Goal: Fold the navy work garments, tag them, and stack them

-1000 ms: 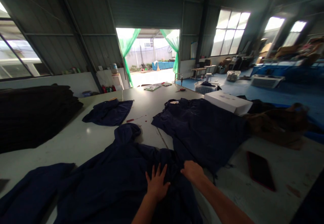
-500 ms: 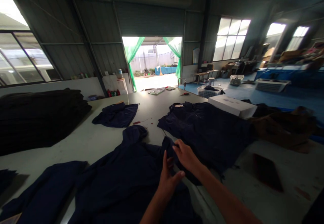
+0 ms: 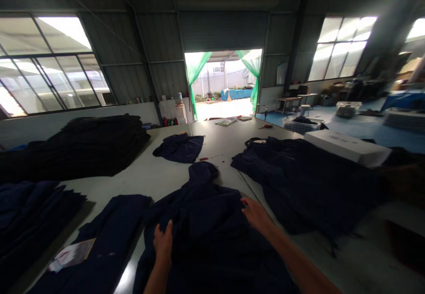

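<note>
A dark blue hooded jacket (image 3: pixel 206 223) lies spread on the table in front of me, its hood (image 3: pixel 201 172) pointing away. My left hand (image 3: pixel 162 243) is over the left part of the jacket, thumb and forefinger apart, with nothing visible in it. At the jacket's right shoulder edge, my right hand (image 3: pixel 257 214) rests with its fingertips on the cloth, slightly apart. Left of the jacket lies a folded navy garment (image 3: pixel 113 227) bearing a paper tag (image 3: pixel 73 254). Another navy garment (image 3: pixel 299 174) is spread to the right.
A tall dark stack of cloth (image 3: pixel 109 148) and a navy stack (image 3: pixel 29 218) stand on the left. Farther back on the table (image 3: pixel 219 140) are a small navy piece (image 3: pixel 181 148) and red-handled scissors (image 3: pixel 265 126). A white box (image 3: pixel 345 145) sits at the right.
My hands, close together at the jacket's right edge before, are now apart, the left having moved left across it. A raised fold there now lies flat. The view has turned left.
</note>
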Demonstrator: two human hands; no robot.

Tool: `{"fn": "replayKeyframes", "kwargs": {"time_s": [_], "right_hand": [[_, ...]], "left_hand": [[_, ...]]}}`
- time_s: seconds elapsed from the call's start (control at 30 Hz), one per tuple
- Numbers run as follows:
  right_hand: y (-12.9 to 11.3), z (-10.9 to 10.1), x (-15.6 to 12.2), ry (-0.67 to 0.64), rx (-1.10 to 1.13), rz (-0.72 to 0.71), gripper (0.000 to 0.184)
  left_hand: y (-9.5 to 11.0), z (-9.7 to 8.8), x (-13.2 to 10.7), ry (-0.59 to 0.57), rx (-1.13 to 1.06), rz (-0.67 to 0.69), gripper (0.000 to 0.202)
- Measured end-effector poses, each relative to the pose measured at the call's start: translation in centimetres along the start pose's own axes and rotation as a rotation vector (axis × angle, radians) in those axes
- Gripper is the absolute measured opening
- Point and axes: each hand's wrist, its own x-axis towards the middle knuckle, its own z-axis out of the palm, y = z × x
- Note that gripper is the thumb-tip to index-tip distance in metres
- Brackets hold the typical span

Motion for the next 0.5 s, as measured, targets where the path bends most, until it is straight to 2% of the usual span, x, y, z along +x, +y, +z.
{"fn": "replayKeyframes", "kwargs": {"time_s": [0.07, 0.13, 0.17, 0.23, 0.3, 0.4, 0.5], "right_hand": [[0.4, 2.3, -0.1, -0.037, -0.070, 0.052, 0.056], [0.2, 4.3, -0.3, -0.041, -0.139, 0.084, 0.073], [0.1, 5.1, -0.4, -0.038, -0.180, 0.083, 0.075], [0.1, 5.9, -0.4, -0.023, -0.237, 0.044, 0.062], [0.6, 5.6, -0.1, 0.008, -0.237, -0.007, 0.048], [2.1, 3.5, 0.8, 0.009, -0.200, -0.038, 0.044], [3.3, 1.1, 2.2, -0.173, -0.082, -0.174, 0.039]], "left_hand": [[-0.9, 0.3, -0.7, -0.038, 0.086, -0.031, 0.070], [-1.0, 1.0, -1.7, -0.132, 0.204, 0.042, 0.080], [-0.9, 1.2, -1.9, -0.180, 0.250, 0.081, 0.078], [-0.8, 0.9, -1.6, -0.240, 0.276, 0.108, 0.056], [-1.0, -0.4, -0.3, -0.208, 0.234, 0.050, 0.036], [-2.1, -3.6, 2.7, -0.110, 0.230, -0.035, 0.032], [-3.1, -5.9, 4.7, -0.112, 0.252, -0.079, 0.021]]}}
